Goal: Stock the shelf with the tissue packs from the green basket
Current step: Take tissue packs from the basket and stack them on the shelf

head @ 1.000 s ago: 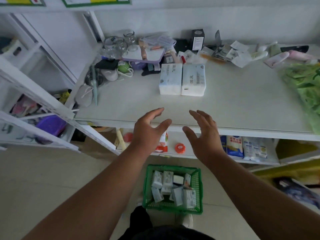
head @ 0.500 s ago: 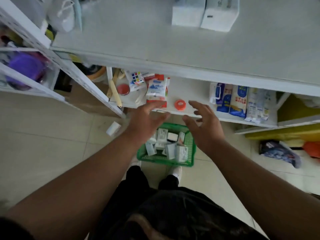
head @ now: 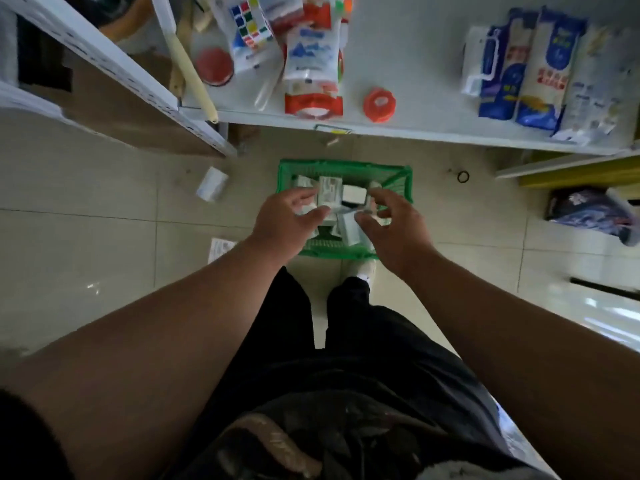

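Step in hand: a reach into the green basket [head: 398, 178] is judged to be under way; no tissue pack is seen lifted clear of it.

Left hand [head: 284, 220]: held over the left half of the basket, fingers spread and curled downward, thumb toward the middle; nothing is clamped in it, though contact with the packs beneath cannot be told.

Right hand [head: 394, 223]: held over the right half, fingers apart and bent toward the packs; nothing is seen gripped.

Hands together or apart: kept apart, a gap left between the two thumbs over the basket's middle.

Tissue packs [head: 330, 192]: several small white packs are seen lying jumbled in the basket, some on edge, some flat; those along the far rim are plain to view, those toward the near rim are partly hidden by the hands.

Basket: set on the tiled floor [head: 104, 244], just in front of the front edge of the lower shelf [head: 415, 129] and just beyond the person's feet.

Lower shelf: already occupied by a red tape roll [head: 379, 105] near the front edge, a white and red bag [head: 311, 64] to its left, and blue and white bags [head: 530, 71] toward the right end.

Done: no tissue pack from the basket can be made out on the shelf in view.

Left: by the look of the basket, most of the stocking is judged to remain.
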